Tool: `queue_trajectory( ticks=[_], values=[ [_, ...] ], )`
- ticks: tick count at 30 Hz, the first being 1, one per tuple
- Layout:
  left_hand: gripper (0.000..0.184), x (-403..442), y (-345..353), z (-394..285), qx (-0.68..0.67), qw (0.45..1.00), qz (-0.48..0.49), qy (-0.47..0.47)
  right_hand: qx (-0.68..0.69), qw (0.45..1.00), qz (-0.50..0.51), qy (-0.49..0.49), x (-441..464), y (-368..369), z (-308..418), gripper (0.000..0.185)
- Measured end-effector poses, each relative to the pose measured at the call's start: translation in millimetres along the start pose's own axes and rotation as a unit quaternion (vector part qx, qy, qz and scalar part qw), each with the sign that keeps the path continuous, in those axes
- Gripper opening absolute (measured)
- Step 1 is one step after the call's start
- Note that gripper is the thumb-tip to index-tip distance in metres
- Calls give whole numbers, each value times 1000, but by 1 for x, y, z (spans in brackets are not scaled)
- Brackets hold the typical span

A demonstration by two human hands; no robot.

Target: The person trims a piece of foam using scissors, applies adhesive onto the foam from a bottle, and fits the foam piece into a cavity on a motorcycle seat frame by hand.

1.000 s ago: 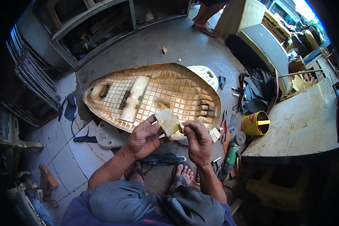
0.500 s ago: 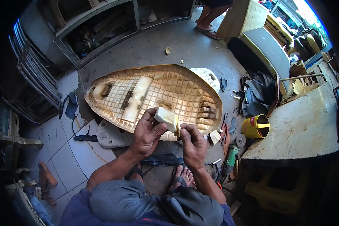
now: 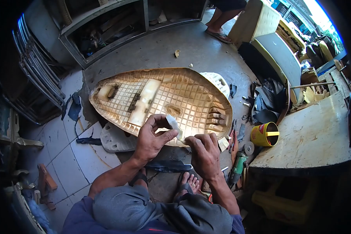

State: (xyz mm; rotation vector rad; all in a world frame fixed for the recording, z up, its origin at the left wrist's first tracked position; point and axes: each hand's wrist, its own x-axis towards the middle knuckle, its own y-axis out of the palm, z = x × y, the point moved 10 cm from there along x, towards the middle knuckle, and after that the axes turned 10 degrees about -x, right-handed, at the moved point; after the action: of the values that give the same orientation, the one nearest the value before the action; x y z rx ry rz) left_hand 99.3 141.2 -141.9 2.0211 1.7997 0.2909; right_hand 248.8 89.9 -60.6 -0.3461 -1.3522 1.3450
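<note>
My left hand [image 3: 154,136] grips a small white foam block [image 3: 174,126] between thumb and fingers, over the near edge of a tan seat-shaped shell [image 3: 201,93]. The shell has a gridded inside and lies hollow side up on the floor. Just right of the block, my right hand [image 3: 206,154] is closed with its knuckles toward me; whatever its fingers pinch is hidden. A paler white shell [image 3: 117,140] shows partly from beneath the tan one. Close to the right hand lies a pale foam scrap [image 3: 223,144].
A green angle grinder [image 3: 239,165] and a yellow can [image 3: 264,134] stand to the right, beside a worn board [image 3: 304,132]. Black scraps [image 3: 267,101] lie behind them. Another person's leg and sandal [image 3: 219,36] show at the back. Stacked metal frames [image 3: 39,74] stand left.
My right hand has turned over, knuckles up, and moved slightly down and right from the block. The block has tilted more upright in my left hand.
</note>
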Motion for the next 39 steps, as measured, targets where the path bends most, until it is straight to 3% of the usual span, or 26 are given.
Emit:
queue_trajectory(
  ticks=[6,9,12,15,17,20,22,23,25,27,29,39],
  values=[
    [48,-4,11,9,33,998,42,-26,-13,996,-92,-4,27,-26,5,32],
    [48,-2,4,9,14,999,30,-40,-8,998,-62,-18,24,-11,8,32],
    [47,-2,-10,6,55,998,2,-21,15,999,31,-36,13,6,6,30],
    [51,-4,-6,-3,90,996,13,26,27,999,11,21,21,-11,-10,27],
    [55,-13,26,-40,360,905,86,209,31,999,-25,34,38,-25,-10,25],
    [52,-21,39,-50,379,878,94,276,15,1000,-14,-16,51,-25,3,24],
    [50,-24,42,-60,407,848,90,328,2,997,49,-54,50,-9,12,24],
    [50,-24,38,-62,408,848,86,327,4,997,51,-58,48,-10,13,24],
    [48,-12,5,-57,372,899,-4,229,40,985,163,-50,33,5,11,25],
    [47,-1,-25,-52,259,949,-38,176,46,984,172,-30,28,13,-1,21],
    [51,8,-43,-33,59,994,-46,81,41,993,103,27,42,9,-24,14],
    [45,24,-106,91,63,995,-82,-8,-16,975,220,17,91,216,-88,15]
  ],
)
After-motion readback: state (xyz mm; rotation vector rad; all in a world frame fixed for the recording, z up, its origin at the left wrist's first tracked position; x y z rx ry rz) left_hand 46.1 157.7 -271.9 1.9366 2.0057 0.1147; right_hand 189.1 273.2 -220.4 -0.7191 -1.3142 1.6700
